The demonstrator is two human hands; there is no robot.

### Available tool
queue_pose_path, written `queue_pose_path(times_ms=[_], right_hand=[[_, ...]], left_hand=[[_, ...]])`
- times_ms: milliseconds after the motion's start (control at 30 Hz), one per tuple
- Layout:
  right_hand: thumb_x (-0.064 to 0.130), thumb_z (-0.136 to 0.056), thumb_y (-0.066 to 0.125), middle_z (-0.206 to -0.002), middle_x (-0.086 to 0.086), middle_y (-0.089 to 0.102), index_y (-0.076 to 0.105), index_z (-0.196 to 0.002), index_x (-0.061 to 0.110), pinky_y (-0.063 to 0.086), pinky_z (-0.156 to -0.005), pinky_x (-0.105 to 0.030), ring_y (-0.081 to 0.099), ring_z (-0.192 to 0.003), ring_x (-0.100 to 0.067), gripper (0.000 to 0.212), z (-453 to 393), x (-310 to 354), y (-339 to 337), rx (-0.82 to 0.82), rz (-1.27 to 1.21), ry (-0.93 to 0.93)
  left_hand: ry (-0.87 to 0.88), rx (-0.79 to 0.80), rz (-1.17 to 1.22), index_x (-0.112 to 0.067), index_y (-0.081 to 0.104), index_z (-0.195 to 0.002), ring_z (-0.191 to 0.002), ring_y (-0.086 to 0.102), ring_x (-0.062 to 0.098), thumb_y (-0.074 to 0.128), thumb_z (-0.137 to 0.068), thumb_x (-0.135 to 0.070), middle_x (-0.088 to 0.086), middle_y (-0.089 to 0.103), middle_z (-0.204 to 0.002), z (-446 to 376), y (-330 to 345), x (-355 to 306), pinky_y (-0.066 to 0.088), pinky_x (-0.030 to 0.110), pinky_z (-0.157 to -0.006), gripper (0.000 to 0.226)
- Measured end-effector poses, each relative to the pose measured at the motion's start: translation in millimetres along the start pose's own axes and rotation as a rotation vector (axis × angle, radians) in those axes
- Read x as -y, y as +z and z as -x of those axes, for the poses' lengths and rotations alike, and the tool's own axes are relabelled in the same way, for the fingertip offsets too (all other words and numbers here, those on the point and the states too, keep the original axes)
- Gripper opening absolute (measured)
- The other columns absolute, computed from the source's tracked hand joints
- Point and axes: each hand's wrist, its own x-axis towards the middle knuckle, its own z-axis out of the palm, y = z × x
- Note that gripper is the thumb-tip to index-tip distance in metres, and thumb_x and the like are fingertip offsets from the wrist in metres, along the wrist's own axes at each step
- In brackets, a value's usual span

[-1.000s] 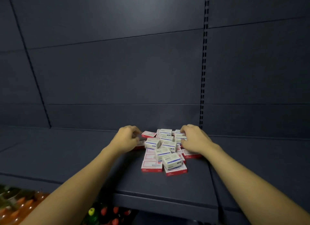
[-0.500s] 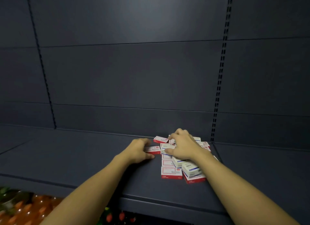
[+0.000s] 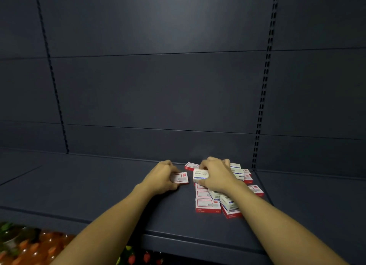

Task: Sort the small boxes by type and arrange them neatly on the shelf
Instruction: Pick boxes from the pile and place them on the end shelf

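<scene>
Reached onto the dark blue-grey metal shelf (image 3: 99, 187) with both bare arms. Left hand (image 3: 161, 178) curled round a flat red-and-white cardboard box (image 3: 179, 178), thumb low at its near edge, lying flat on the shelf just left of the heap and apart from it. Right hand (image 3: 216, 175) set on top of the heap, fingers bent over a white cardboard box with a blue stripe (image 3: 200, 175), thumb at its lower corner; probably lifted a little off the pile, though hard to tell in the dim light. Loose heap of small red-and-white and blue-and-white boxes (image 3: 210, 204) spread under and behind that wrist, some stacked aslant, one red-edged box (image 3: 256, 190) out at the right, near the slotted black upright (image 3: 263, 98) of the back panel. Below the shelf edge, blurred orange and red bottle tops (image 3: 29, 245) at lower left.
</scene>
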Motion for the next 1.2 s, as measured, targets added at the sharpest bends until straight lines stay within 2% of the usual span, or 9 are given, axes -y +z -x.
queue_pose_path(times_ms=[100,267,433,533,600,800,933,1067,1200], right_hand=[[0.051,-0.079,0.073,-0.107,0.012,0.055,0.063,-0.103,0.032,0.032,-0.095,-0.035,0.052,-0.102,-0.014,0.032,-0.2,-0.2,-1.7,-0.088,-0.093,-0.01],[0.026,-0.077,0.077,-0.111,0.009,0.053,0.06,-0.109,0.027,0.038,-0.096,-0.03,0.05,-0.107,-0.014,0.036,-3.0,-3.7,-15.7,-0.183,-0.138,-0.017],[0.023,-0.074,0.079,-0.111,0.008,0.052,0.06,-0.11,0.025,0.037,-0.092,-0.027,0.048,-0.107,-0.015,0.041,1.9,-17.6,-22.6,-0.221,-0.103,0.07],[0.022,-0.075,0.079,-0.111,0.007,0.052,0.06,-0.11,0.024,0.04,-0.095,-0.029,0.047,-0.106,-0.013,0.04,13.0,-29.7,-26.6,-0.243,-0.097,0.091],[0.02,-0.074,0.081,-0.108,0.007,0.051,0.061,-0.108,0.022,0.043,-0.094,-0.03,0.046,-0.105,-0.013,0.039,21.5,-38.8,-29.5,-0.269,-0.112,0.11],[0.015,-0.073,0.081,-0.102,0.009,0.049,0.062,-0.101,0.021,0.037,-0.081,-0.021,0.046,-0.1,-0.012,0.034,46.8,-65.0,-38.6,-0.317,-0.112,0.147],[0.015,-0.073,0.081,-0.103,0.009,0.051,0.063,-0.103,0.02,0.04,-0.083,-0.021,0.045,-0.1,-0.011,0.035,67.7,-89.4,-52.2,-0.329,-0.091,0.176],[0.014,-0.073,0.079,-0.102,0.007,0.052,0.063,-0.101,0.018,0.039,-0.08,-0.022,0.046,-0.097,-0.012,0.032,91.1,-116.7,-71.4,-0.381,-0.09,0.206],[0.015,-0.073,0.079,-0.102,0.006,0.053,0.064,-0.101,0.019,0.043,-0.086,-0.026,0.047,-0.096,-0.014,0.032,121.4,-148.5,-91.8,-0.395,-0.081,0.224]], left_hand=[[0.027,-0.055,-0.009,-0.024,0.067,-0.125,-0.107,0.05,0.014,0.074,-0.078,-0.034,-0.007,0.051,-0.109,4.5,-5.1,2.1,0.046,0.027,-0.092,0.049],[0.108,-0.162,-0.064,-0.021,0.065,-0.128,-0.104,0.047,0.013,0.074,-0.079,-0.033,-0.006,0.052,-0.111,-5.4,-26.1,-6.0,0.05,0.036,-0.092,0.052],[0.173,-0.214,-0.016,-0.019,0.063,-0.13,-0.108,0.044,0.014,0.074,-0.079,-0.032,-0.005,0.052,-0.115,-24.6,-38.6,-26.7,0.047,0.032,-0.095,0.054],[0.219,-0.219,0.027,-0.018,0.061,-0.134,-0.112,0.042,0.012,0.076,-0.081,-0.036,-0.006,0.051,-0.118,-31.0,-32.2,-37.2,0.043,0.026,-0.097,0.058],[0.243,-0.21,0.036,-0.018,0.059,-0.135,-0.114,0.042,0.011,0.076,-0.082,-0.036,-0.006,0.051,-0.12,-33.5,-26.0,-44.7,0.044,0.028,-0.099,0.058],[0.268,-0.166,0.063,-0.023,0.059,-0.129,-0.114,0.041,0.008,0.077,-0.082,-0.037,-0.009,0.051,-0.121,-39.9,-7.6,-71.8,0.045,0.027,-0.095,0.052],[0.302,-0.15,0.071,-0.023,0.06,-0.128,-0.114,0.041,0.007,0.076,-0.082,-0.036,-0.01,0.05,-0.12,-47.3,-4.0,-101.4,0.046,0.029,-0.095,0.05],[0.342,-0.148,0.065,-0.024,0.06,-0.127,-0.112,0.041,0.007,0.075,-0.082,-0.034,-0.011,0.05,-0.118,-53.3,-2.6,-138.3,0.047,0.031,-0.094,0.049],[0.364,-0.135,0.058,-0.024,0.061,-0.124,-0.108,0.04,0.008,0.074,-0.08,-0.033,-0.012,0.049,-0.113,-56.7,7.5,-180.9,0.048,0.034,-0.092,0.047]])
